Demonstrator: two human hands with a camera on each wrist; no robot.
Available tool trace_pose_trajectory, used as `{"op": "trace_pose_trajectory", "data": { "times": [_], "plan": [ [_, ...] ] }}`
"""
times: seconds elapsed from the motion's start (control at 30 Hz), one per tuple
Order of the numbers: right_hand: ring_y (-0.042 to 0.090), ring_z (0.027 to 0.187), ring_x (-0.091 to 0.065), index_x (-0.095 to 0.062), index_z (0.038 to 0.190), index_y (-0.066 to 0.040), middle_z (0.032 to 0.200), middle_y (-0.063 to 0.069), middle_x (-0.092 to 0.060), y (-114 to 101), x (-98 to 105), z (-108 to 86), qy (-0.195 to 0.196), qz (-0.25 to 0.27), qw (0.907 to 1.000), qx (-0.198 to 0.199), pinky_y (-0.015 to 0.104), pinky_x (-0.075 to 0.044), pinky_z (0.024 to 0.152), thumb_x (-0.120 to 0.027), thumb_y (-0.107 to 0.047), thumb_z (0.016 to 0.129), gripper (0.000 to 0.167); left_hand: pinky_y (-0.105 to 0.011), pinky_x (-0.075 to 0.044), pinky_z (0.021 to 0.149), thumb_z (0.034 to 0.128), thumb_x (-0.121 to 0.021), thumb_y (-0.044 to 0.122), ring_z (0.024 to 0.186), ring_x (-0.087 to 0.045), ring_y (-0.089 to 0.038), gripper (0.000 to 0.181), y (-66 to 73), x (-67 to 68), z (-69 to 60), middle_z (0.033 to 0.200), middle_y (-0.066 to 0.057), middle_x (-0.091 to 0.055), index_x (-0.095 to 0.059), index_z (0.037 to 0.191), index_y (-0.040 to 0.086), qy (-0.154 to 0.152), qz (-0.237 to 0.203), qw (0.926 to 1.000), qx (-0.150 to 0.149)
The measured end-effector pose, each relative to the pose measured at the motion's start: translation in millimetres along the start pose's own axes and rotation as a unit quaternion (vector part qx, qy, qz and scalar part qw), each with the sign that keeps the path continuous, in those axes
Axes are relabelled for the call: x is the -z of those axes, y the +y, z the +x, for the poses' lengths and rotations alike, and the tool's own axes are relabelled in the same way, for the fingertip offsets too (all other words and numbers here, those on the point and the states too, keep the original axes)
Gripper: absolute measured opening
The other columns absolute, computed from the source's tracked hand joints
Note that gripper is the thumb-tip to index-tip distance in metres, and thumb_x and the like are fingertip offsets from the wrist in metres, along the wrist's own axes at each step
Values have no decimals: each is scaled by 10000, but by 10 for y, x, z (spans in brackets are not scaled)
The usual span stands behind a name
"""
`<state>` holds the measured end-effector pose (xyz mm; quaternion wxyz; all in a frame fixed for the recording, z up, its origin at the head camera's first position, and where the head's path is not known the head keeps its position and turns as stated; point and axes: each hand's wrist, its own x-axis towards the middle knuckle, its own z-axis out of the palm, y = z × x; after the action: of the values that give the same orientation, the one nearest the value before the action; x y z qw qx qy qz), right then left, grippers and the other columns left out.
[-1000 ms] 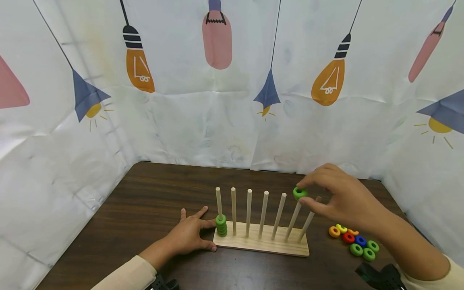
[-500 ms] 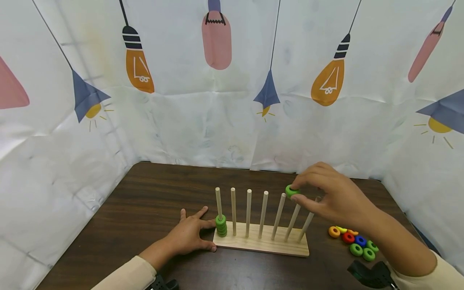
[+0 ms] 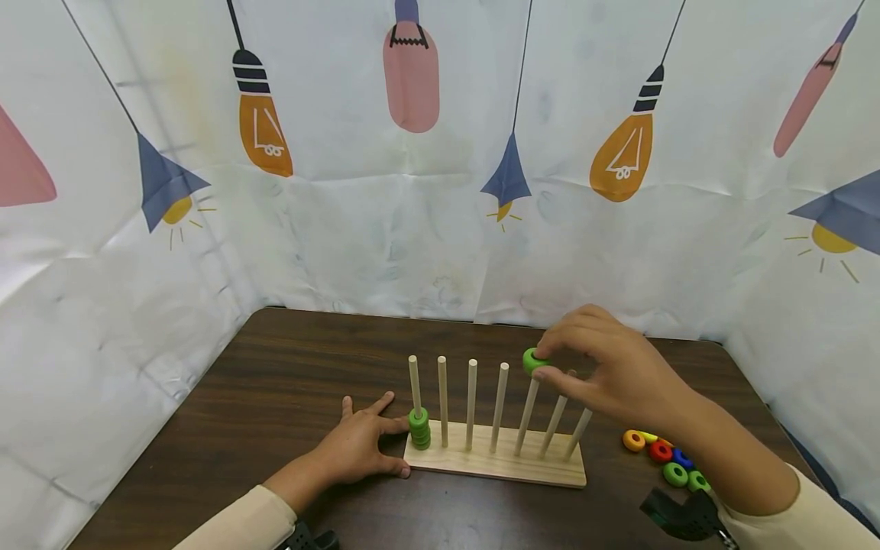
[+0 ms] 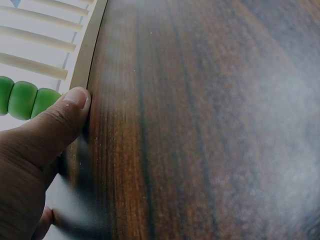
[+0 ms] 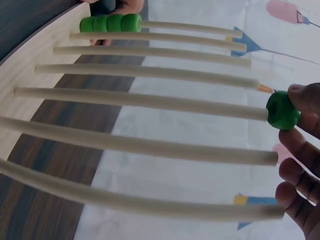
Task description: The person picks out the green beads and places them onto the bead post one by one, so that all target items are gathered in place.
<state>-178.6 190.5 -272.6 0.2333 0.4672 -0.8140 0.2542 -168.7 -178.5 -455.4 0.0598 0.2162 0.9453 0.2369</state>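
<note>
A wooden peg rack point(image 3: 495, 458) with upright pegs stands on the table, and several green beads point(image 3: 420, 429) are stacked on its leftmost peg. My left hand point(image 3: 351, 447) holds the rack's left end, its thumb point(image 4: 75, 100) against the front edge and its index finger near the back corner. The other fingers spread over the table. With thumb and index finger, my right hand point(image 3: 612, 367) pinches a green ring bead point(image 5: 283, 111) at the top of the fifth peg from the left. The bead's hole faces that peg's tip in the right wrist view; whether they touch, I cannot tell.
Right of the rack lie loose beads: an orange one point(image 3: 634, 440), a red one point(image 3: 661, 451), a blue one point(image 3: 683, 458) and green ones point(image 3: 675, 474), partly behind my right forearm. A printed curtain point(image 3: 440, 252) hangs beyond the dark wooden table point(image 3: 316, 359).
My right hand has carried the green bead leftward, from above the sixth peg to the fifth peg's tip. The left hand and the rack have stayed put.
</note>
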Motion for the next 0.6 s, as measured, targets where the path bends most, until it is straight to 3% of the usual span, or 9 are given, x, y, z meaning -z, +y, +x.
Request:
{"op": "trace_pose_trajectory", "data": {
  "times": [0.6],
  "plan": [
    [100,1047,-570,-730,964,-213,1021,-169,-672,-57,-175,150,-76,247,9996,79,235,-480,860,-903,-132,784,263,-845,15,1047,731,-890,519,1484,-335,-373,710,0,3,-5,1488,-142,-543,-707,1351,225,-19,-31,10000,10]
  ]
}}
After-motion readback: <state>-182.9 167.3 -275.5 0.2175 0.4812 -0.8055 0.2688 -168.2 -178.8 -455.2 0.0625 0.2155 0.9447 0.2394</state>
